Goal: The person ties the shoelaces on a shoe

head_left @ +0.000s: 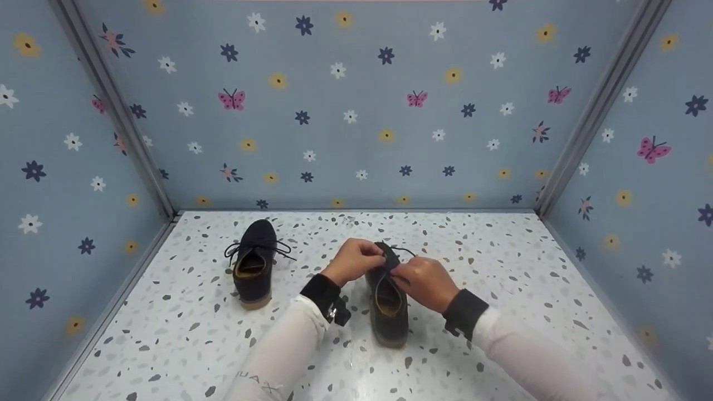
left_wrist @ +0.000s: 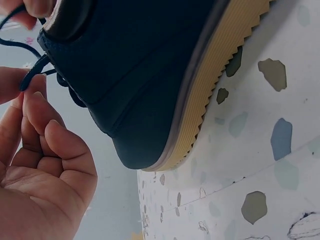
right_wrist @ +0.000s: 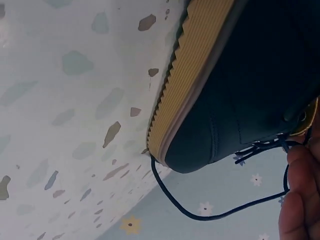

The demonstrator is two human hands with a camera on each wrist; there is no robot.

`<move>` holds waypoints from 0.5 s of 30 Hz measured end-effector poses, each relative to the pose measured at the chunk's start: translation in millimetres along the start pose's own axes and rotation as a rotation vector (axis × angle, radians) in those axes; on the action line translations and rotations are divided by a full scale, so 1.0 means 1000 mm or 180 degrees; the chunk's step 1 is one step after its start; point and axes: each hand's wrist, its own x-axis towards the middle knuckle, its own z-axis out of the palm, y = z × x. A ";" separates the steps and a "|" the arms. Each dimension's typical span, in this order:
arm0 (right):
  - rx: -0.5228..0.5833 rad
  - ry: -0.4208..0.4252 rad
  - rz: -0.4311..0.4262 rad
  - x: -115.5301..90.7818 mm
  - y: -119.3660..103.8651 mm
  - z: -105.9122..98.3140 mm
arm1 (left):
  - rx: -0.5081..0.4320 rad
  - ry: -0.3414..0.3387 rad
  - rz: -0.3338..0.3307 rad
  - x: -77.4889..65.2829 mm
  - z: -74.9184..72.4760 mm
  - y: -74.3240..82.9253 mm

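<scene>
A dark lace-up shoe (head_left: 390,331) with a yellowish sole stands on the speckled surface, toe pointing away from me. My left hand (head_left: 352,262) is over its laces from the left, pinching a strand of shoelace (left_wrist: 31,76) between thumb and index finger in the left wrist view. From the right, my right hand (head_left: 428,283) pinches the lace close to the shoe's opening. In the right wrist view a long length of shoelace (right_wrist: 200,218) curves from those fingers (right_wrist: 300,175) down past the toe. The fingers partly hide the lacing.
A matching shoe (head_left: 254,291), its lace tied in a bow, stands to the left. Blue panels with flowers and butterflies (head_left: 345,111) rise at the back and both sides. Grey metal strips (head_left: 120,117) run along the corners. The speckled surface (head_left: 501,267) spreads beneath the shoes.
</scene>
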 end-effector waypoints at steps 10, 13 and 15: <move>0.0483 -0.0657 0.0801 0.000 0.003 0.004 | -0.0092 0.0010 0.0010 -0.003 -0.003 -0.008; 0.0648 -0.0825 0.0942 -0.001 0.007 0.001 | -0.0092 0.0011 -0.0009 -0.004 -0.003 -0.010; 0.0727 -0.0936 0.0998 -0.002 0.011 -0.002 | -0.0090 0.0003 -0.0013 -0.004 -0.004 -0.011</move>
